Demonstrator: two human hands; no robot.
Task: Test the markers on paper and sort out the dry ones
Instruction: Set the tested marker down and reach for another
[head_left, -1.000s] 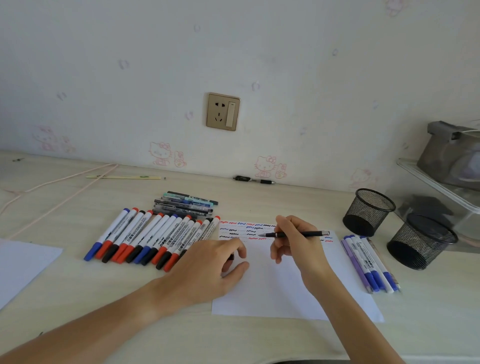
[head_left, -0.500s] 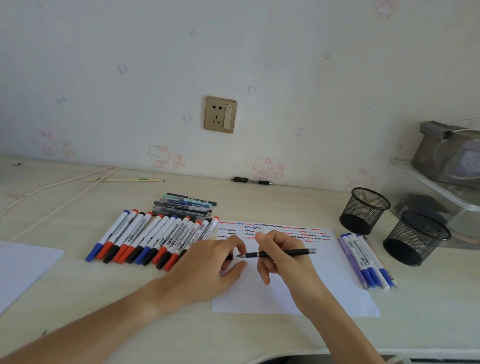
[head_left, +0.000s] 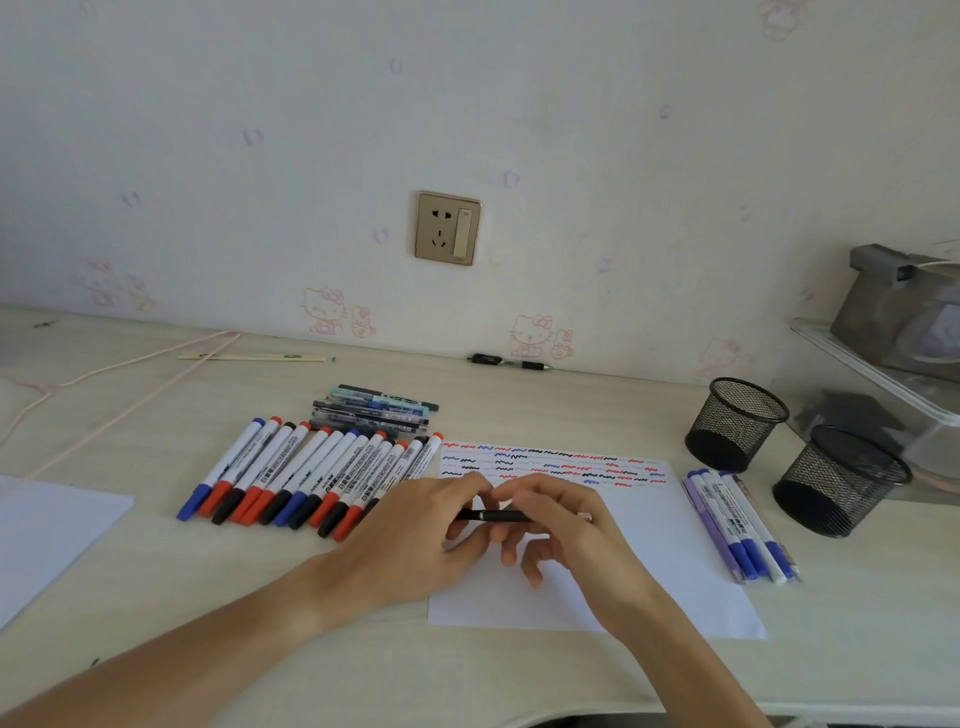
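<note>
A slim black pen lies crosswise between both hands over the middle of the white paper; the left hand pinches one end, the right hand the other, probably capping it. The paper's far edge carries several rows of red, blue and black squiggles, so many tests look done. Left of the paper lie a long row of whiteboard markers and a small pile of pens. Right of the paper lie a few blue-capped markers, and beyond them two mesh cups, apparently empty. Which group is dry I cannot tell.
</note>
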